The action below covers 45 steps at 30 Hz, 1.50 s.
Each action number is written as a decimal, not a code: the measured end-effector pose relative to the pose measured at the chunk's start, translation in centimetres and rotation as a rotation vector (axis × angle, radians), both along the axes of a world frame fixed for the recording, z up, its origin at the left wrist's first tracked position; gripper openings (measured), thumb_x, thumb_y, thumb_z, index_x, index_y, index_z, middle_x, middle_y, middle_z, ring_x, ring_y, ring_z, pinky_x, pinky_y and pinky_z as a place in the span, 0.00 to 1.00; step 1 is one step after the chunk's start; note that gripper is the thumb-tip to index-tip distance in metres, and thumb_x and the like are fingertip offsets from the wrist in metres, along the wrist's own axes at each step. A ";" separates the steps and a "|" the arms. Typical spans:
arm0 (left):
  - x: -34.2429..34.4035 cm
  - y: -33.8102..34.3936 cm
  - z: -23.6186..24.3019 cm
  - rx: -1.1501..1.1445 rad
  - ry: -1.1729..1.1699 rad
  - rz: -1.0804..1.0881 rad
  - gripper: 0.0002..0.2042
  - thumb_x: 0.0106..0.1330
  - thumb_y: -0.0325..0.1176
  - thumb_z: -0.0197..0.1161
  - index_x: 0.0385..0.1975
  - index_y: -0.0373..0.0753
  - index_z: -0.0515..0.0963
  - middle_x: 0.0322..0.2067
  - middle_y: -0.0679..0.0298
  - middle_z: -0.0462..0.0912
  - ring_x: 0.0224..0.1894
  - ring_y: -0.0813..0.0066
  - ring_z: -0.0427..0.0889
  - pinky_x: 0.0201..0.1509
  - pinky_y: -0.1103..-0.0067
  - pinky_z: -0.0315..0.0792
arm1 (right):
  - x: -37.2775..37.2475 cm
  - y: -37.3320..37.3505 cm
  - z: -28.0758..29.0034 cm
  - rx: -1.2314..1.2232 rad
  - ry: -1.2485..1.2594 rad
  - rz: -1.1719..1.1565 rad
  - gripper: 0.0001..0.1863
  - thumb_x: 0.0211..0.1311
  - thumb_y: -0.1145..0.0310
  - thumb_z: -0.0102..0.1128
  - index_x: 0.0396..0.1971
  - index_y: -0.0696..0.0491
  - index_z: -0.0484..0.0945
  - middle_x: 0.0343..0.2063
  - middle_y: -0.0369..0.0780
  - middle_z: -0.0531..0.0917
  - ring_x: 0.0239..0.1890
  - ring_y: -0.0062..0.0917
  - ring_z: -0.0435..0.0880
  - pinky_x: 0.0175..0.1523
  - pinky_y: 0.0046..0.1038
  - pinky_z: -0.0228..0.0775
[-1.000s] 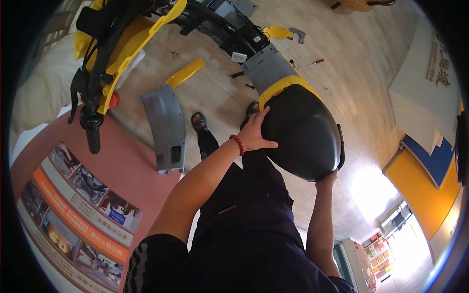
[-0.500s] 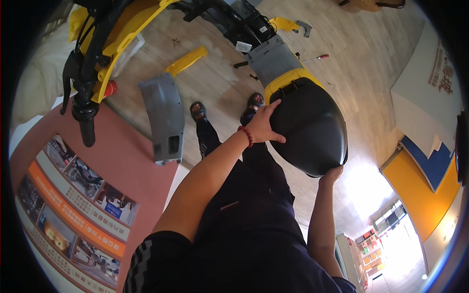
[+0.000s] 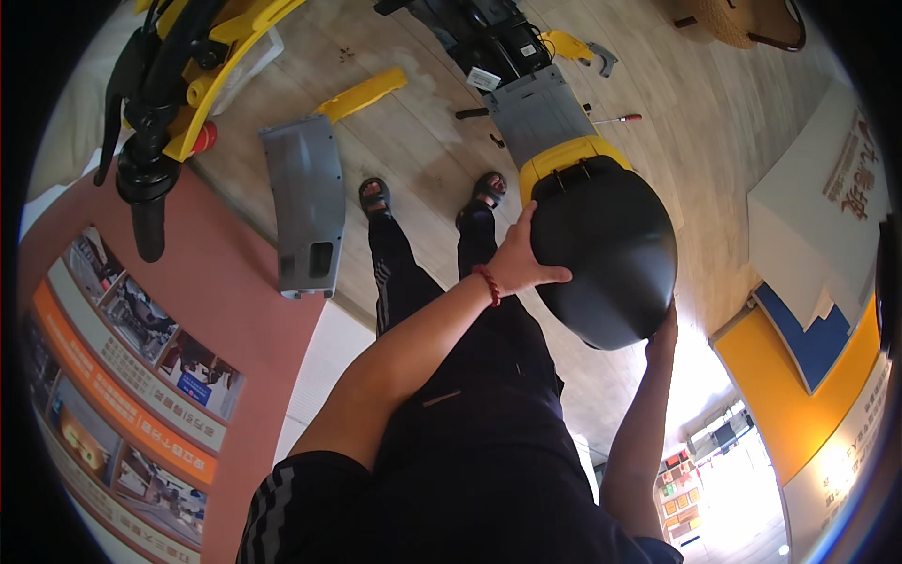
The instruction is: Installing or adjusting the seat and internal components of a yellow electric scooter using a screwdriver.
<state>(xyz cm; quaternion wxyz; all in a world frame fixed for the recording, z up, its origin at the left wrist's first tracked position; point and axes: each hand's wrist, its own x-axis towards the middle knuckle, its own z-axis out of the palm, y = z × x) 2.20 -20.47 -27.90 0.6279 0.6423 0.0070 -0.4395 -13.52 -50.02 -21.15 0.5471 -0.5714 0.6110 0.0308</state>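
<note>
In the head view, the black seat is ahead of me and to my right, at the near end of the scooter body, against the rounded edge of its yellow trim. My left hand grasps the seat's left edge, the thumb spread over the top, much as half a second ago. My right hand has shifted a little farther round the right rim; its fingers are hidden behind the seat, so I can't tell how firmly they grip. The seat's top looks rounder to me now, and its two black hinge tabs show more plainly at the trim. I judge that its tilt has changed slightly while I keep hold of it. The grey panel lies untouched on the floor, its near end by the pink board's edge.
</note>
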 end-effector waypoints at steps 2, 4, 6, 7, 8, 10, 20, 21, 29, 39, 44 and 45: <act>0.6 -0.1 1.1 0.044 -0.046 -0.021 0.60 0.37 0.47 0.77 0.63 0.30 0.39 0.60 0.47 0.55 0.63 0.58 0.55 0.66 0.72 0.51 | 0.3 -0.2 0.8 0.123 0.035 -0.042 0.27 0.68 0.54 0.33 0.60 0.56 0.59 0.57 0.41 0.68 0.59 0.30 0.64 0.63 0.31 0.54; 1.9 -0.2 1.3 0.064 0.013 -0.028 0.56 0.40 0.45 0.75 0.62 0.27 0.42 0.59 0.46 0.56 0.62 0.57 0.57 0.65 0.72 0.52 | 0.8 0.5 1.3 0.102 0.085 -0.111 0.27 0.65 0.50 0.40 0.57 0.51 0.64 0.55 0.39 0.69 0.59 0.28 0.64 0.60 0.30 0.56; 2.3 0.0 1.1 0.041 0.030 -0.026 0.55 0.41 0.44 0.75 0.62 0.28 0.43 0.59 0.46 0.57 0.62 0.58 0.58 0.65 0.72 0.52 | 1.5 1.3 1.7 0.090 0.177 -0.078 0.28 0.64 0.49 0.41 0.58 0.51 0.63 0.54 0.39 0.70 0.58 0.28 0.65 0.60 0.34 0.55; 2.6 -0.1 0.9 0.007 0.048 -0.029 0.53 0.42 0.42 0.75 0.62 0.28 0.43 0.59 0.46 0.57 0.62 0.58 0.58 0.65 0.72 0.52 | 0.6 1.0 1.2 0.083 0.169 -0.092 0.28 0.64 0.49 0.41 0.58 0.51 0.63 0.54 0.39 0.70 0.58 0.28 0.65 0.60 0.34 0.55; 2.7 -0.3 0.8 -0.001 0.043 -0.046 0.53 0.42 0.42 0.75 0.62 0.28 0.43 0.59 0.46 0.57 0.62 0.58 0.58 0.65 0.72 0.52 | -1.3 0.3 0.2 0.058 0.018 -0.030 0.29 0.63 0.48 0.42 0.58 0.52 0.63 0.54 0.39 0.69 0.58 0.29 0.65 0.60 0.36 0.54; 2.7 -0.1 0.5 -0.018 -0.022 -0.032 0.55 0.39 0.44 0.76 0.62 0.28 0.44 0.57 0.43 0.60 0.59 0.54 0.62 0.64 0.72 0.56 | -3.9 0.3 -0.9 0.026 -0.136 0.006 0.30 0.63 0.47 0.43 0.58 0.53 0.63 0.54 0.39 0.69 0.57 0.29 0.65 0.60 0.38 0.53; 4.3 0.8 -0.1 -0.047 0.083 -0.230 0.50 0.44 0.36 0.73 0.63 0.32 0.44 0.59 0.50 0.58 0.62 0.62 0.58 0.65 0.73 0.53 | -6.1 8.5 -1.8 0.098 -0.174 -0.666 0.35 0.63 0.42 0.38 0.62 0.51 0.55 0.61 0.38 0.60 0.62 0.30 0.58 0.63 0.36 0.48; 4.8 0.6 0.5 0.000 0.051 -0.267 0.49 0.45 0.34 0.72 0.63 0.32 0.43 0.59 0.51 0.58 0.62 0.63 0.58 0.65 0.73 0.54 | -6.4 8.6 -2.3 0.106 -0.201 -0.679 0.35 0.64 0.43 0.38 0.63 0.51 0.54 0.62 0.38 0.59 0.63 0.29 0.55 0.64 0.35 0.45; 6.9 -2.2 2.6 0.067 -0.196 -0.498 0.50 0.47 0.33 0.72 0.64 0.35 0.40 0.59 0.53 0.58 0.60 0.65 0.61 0.63 0.73 0.57 | -3.6 11.0 -1.3 -0.065 -0.265 -0.668 0.30 0.68 0.52 0.34 0.65 0.52 0.48 0.65 0.39 0.52 0.66 0.26 0.50 0.67 0.26 0.39; 7.9 -4.8 4.9 0.213 0.020 -0.551 0.50 0.50 0.40 0.70 0.66 0.47 0.37 0.61 0.53 0.53 0.59 0.62 0.63 0.58 0.69 0.65 | -5.9 10.5 -4.2 -0.112 -0.357 -0.651 0.37 0.62 0.49 0.46 0.62 0.59 0.52 0.58 0.52 0.62 0.60 0.36 0.62 0.62 0.28 0.51; 10.3 -6.5 6.9 0.399 0.108 -0.658 0.46 0.52 0.53 0.65 0.65 0.57 0.40 0.62 0.60 0.54 0.59 0.60 0.63 0.50 0.59 0.69 | -6.9 12.6 -3.8 -0.280 -0.089 -0.588 0.38 0.57 0.48 0.53 0.60 0.60 0.57 0.51 0.52 0.67 0.56 0.39 0.65 0.61 0.31 0.53; 10.9 -6.5 7.0 0.405 0.098 -0.668 0.46 0.52 0.53 0.65 0.65 0.57 0.40 0.62 0.60 0.54 0.59 0.60 0.63 0.50 0.59 0.69 | -7.3 12.8 -3.6 -0.221 -0.139 -0.630 0.39 0.57 0.48 0.53 0.59 0.62 0.57 0.51 0.52 0.67 0.56 0.39 0.65 0.60 0.30 0.53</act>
